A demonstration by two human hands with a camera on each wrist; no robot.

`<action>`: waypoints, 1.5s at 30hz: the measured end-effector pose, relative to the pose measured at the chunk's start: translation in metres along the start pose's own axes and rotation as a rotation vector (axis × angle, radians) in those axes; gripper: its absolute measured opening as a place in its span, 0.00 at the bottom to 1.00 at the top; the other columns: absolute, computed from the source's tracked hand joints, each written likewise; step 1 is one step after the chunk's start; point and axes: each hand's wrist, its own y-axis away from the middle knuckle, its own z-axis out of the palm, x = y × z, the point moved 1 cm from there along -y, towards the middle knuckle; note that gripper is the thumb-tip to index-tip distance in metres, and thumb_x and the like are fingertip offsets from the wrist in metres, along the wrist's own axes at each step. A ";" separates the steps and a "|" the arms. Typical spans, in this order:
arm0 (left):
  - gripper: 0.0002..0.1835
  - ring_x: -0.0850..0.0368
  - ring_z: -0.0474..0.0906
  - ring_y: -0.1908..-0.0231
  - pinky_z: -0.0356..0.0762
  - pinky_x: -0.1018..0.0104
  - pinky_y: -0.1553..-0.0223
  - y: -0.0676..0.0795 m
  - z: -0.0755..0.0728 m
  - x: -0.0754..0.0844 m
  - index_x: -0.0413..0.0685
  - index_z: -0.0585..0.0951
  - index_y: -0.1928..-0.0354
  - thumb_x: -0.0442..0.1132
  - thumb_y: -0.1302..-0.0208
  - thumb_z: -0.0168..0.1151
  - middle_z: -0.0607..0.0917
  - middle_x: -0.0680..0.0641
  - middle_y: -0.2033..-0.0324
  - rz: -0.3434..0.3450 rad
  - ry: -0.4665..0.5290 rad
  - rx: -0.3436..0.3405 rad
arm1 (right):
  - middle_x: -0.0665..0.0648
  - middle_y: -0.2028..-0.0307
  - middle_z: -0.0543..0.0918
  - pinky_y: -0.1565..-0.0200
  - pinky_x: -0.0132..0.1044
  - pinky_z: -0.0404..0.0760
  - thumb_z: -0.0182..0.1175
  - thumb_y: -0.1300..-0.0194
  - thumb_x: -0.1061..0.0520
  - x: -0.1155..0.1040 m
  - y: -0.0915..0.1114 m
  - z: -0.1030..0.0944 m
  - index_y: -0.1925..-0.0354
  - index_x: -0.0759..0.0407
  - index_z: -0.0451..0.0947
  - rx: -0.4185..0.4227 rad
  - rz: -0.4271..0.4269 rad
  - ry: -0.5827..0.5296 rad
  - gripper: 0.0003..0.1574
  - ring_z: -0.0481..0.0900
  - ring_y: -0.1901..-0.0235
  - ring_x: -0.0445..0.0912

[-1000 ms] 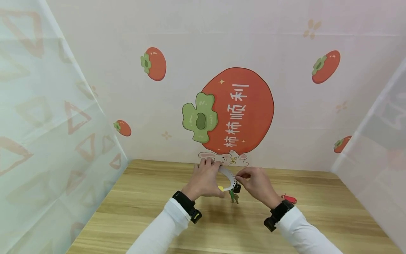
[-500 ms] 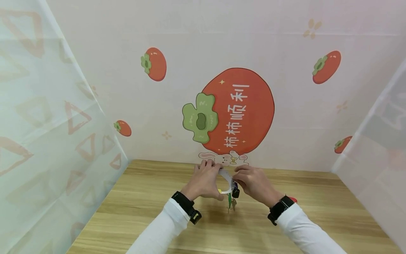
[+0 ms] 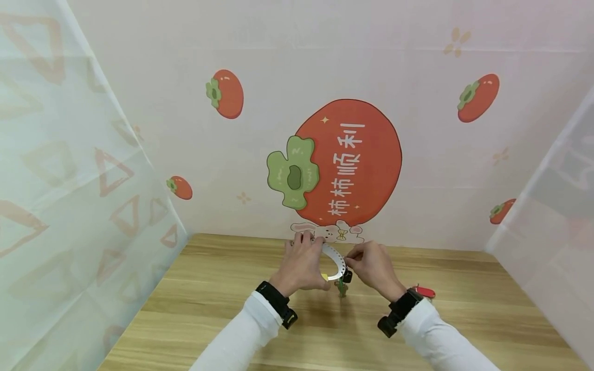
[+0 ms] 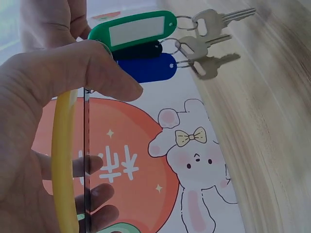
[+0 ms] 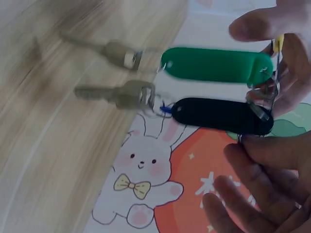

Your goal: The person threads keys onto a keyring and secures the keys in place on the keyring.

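Head view: left fingers (image 3: 308,241) curve round white ring (image 3: 341,262).

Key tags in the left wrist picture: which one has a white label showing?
The green tag, topmost of the three: a white label shows on its face. What shows of the black tag and the blue tag has no label.

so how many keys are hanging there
3 in the left wrist view: upper key on green tag, middle key on black tag, lower key on blue tag; others may be hidden.
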 end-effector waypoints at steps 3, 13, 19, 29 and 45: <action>0.53 0.41 0.70 0.45 0.72 0.38 0.50 0.000 -0.001 0.000 0.47 0.77 0.37 0.62 0.70 0.84 0.75 0.39 0.44 0.010 0.007 0.005 | 0.49 0.77 0.86 0.75 0.36 0.77 0.74 0.45 0.67 0.000 -0.001 -0.001 0.75 0.57 0.89 0.003 -0.071 0.032 0.07 0.80 0.78 0.40; 0.52 0.44 0.69 0.47 0.71 0.39 0.50 0.001 -0.005 -0.002 0.49 0.77 0.37 0.61 0.69 0.85 0.76 0.42 0.46 0.030 0.051 -0.054 | 0.50 0.73 0.88 0.60 0.46 0.85 0.80 0.53 0.67 0.004 -0.005 -0.006 0.73 0.58 0.89 0.028 -0.589 0.273 0.09 0.87 0.57 0.52; 0.51 0.43 0.69 0.47 0.71 0.40 0.50 0.001 -0.004 -0.002 0.48 0.78 0.38 0.60 0.68 0.84 0.75 0.41 0.46 0.016 0.048 -0.030 | 0.48 0.75 0.87 0.71 0.35 0.80 0.76 0.45 0.63 0.004 0.000 -0.004 0.71 0.56 0.89 -0.027 -0.263 0.157 0.05 0.84 0.74 0.40; 0.49 0.40 0.68 0.43 0.71 0.39 0.50 0.000 -0.003 0.001 0.46 0.78 0.40 0.60 0.68 0.84 0.75 0.38 0.44 -0.012 0.042 0.000 | 0.50 0.77 0.86 0.75 0.36 0.78 0.74 0.44 0.66 -0.002 0.000 0.000 0.75 0.58 0.89 0.029 -0.062 0.039 0.06 0.80 0.80 0.39; 0.50 0.40 0.66 0.42 0.68 0.39 0.48 0.000 -0.005 -0.007 0.48 0.76 0.36 0.57 0.64 0.84 0.74 0.41 0.43 -0.011 0.158 -0.077 | 0.49 0.73 0.88 0.63 0.44 0.84 0.76 0.47 0.67 0.003 -0.004 -0.006 0.72 0.56 0.88 0.015 -0.380 0.146 0.08 0.86 0.69 0.44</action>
